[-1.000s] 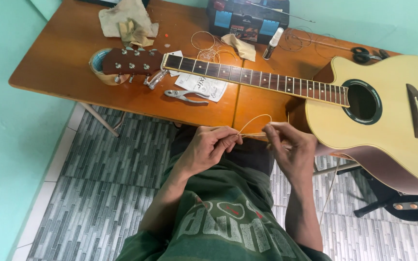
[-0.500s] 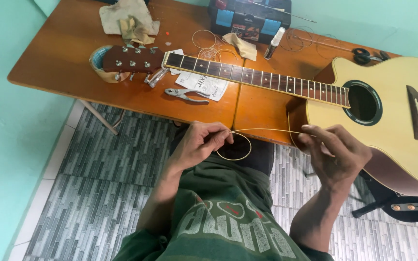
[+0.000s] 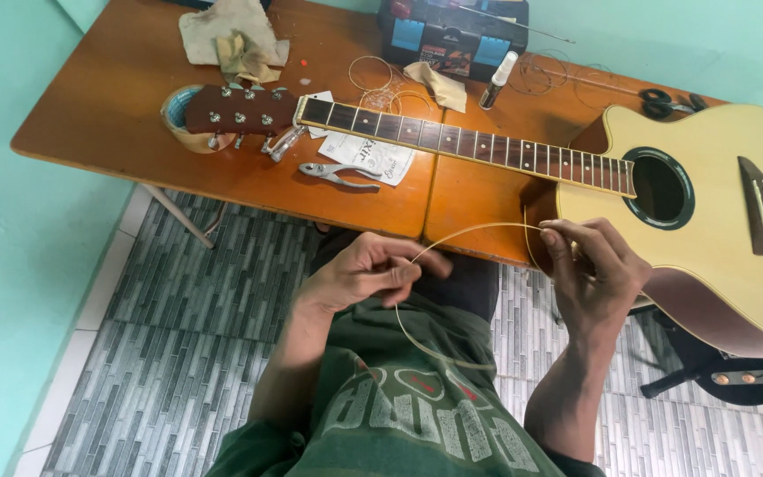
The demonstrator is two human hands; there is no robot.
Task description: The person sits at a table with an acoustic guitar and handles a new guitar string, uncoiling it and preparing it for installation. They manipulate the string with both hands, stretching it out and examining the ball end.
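Note:
A thin pale guitar string (image 3: pixel 465 231) arcs between my two hands above my lap. My left hand (image 3: pixel 366 270) pinches it near one end, and a loose loop of it hangs down over my green shirt. My right hand (image 3: pixel 592 268) pinches the other part beside the body of an acoustic guitar (image 3: pixel 721 212). The guitar lies flat on a brown wooden table (image 3: pixel 134 97), its neck (image 3: pixel 465 143) running left to a dark headstock (image 3: pixel 238 110). No strings show on the neck.
Pliers (image 3: pixel 339 174) and a paper string packet (image 3: pixel 368 157) lie under the neck. Rags (image 3: pixel 230 37), coiled strings (image 3: pixel 373 78), a small bottle (image 3: pixel 499 79), a dark toolbox (image 3: pixel 452 34) and scissors (image 3: pixel 668 102) sit further back. A roll of tape (image 3: pixel 178 113) props the headstock. Tiled floor below.
My hands have drawn apart, the right one moving right toward the guitar body. The string, first a small loop, is now stretched into a long arc between them.

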